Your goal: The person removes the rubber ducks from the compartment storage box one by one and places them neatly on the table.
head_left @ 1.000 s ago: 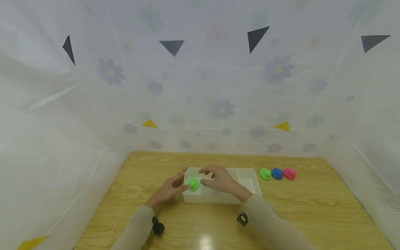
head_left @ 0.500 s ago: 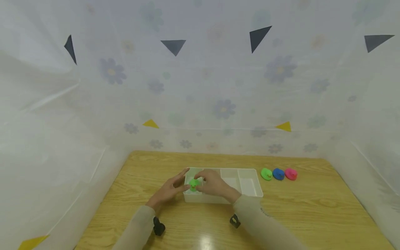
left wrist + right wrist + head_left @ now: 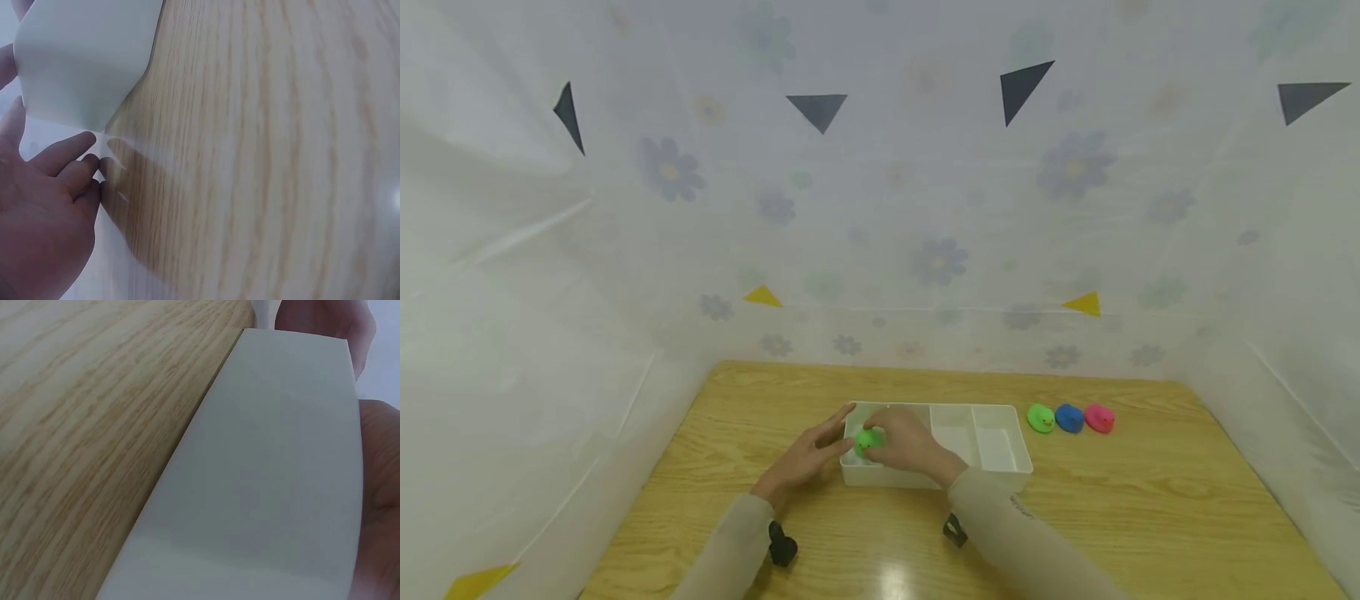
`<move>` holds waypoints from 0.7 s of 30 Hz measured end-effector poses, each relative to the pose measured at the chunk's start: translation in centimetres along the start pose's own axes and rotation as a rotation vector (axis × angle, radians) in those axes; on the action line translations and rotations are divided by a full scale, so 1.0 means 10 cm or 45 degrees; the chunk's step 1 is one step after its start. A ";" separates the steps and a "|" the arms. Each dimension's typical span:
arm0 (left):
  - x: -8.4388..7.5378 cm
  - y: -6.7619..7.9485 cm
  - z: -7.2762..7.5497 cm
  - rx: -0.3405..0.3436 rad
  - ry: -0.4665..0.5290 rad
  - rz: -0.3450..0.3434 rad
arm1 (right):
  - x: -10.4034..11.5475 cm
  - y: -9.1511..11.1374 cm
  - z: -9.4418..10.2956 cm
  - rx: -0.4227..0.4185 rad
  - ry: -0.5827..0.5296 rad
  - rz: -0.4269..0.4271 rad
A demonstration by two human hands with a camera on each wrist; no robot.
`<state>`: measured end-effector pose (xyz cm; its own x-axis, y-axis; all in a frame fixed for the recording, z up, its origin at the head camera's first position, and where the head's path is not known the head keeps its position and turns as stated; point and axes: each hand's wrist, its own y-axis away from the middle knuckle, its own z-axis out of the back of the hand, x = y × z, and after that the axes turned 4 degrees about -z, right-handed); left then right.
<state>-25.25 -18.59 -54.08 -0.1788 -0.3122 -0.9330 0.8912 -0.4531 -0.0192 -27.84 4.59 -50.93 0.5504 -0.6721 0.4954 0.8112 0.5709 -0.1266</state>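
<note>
A white divided tray [image 3: 895, 477] lies on the table, its outer wall [image 3: 262, 469] filling much of the right wrist view. In its leftmost compartment is a green rubber duck [image 3: 862, 444], which my right hand [image 3: 910, 440] pinches between thumb and fingers. My left hand [image 3: 805, 454] rests against the tray's left end with spread, fairly straight fingers. In the left wrist view, fingertips of the left hand [image 3: 44, 206] touch the tray corner [image 3: 81, 62]. My right hand hides part of the compartments and part of the duck.
Right of the tray, a second green duck [image 3: 1041, 418], a blue duck [image 3: 1069, 418] and a pink duck [image 3: 1100, 418] stand in a row on the wooden table [image 3: 1112, 517]. White flower-patterned sheeting [image 3: 880, 250] encloses the table at the back and sides.
My right hand has moved left from over the middle compartments to the leftmost one and closed its fingers on the green duck there. My left hand has stayed at the tray's end.
</note>
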 end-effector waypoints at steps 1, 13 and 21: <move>0.00 0.00 0.00 0.003 -0.002 -0.006 | 0.01 -0.01 0.00 0.010 0.015 -0.010; 0.02 0.02 -0.02 -0.024 -0.037 0.021 | 0.01 -0.11 -0.06 0.092 0.132 -0.104; 0.00 0.02 -0.02 -0.034 -0.049 0.029 | 0.02 -0.12 -0.07 0.092 0.044 -0.149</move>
<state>-25.04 -18.52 -54.14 -0.1738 -0.3545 -0.9188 0.9061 -0.4231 -0.0081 -28.57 3.39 -51.26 0.4605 -0.7513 0.4727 0.8545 0.5195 -0.0067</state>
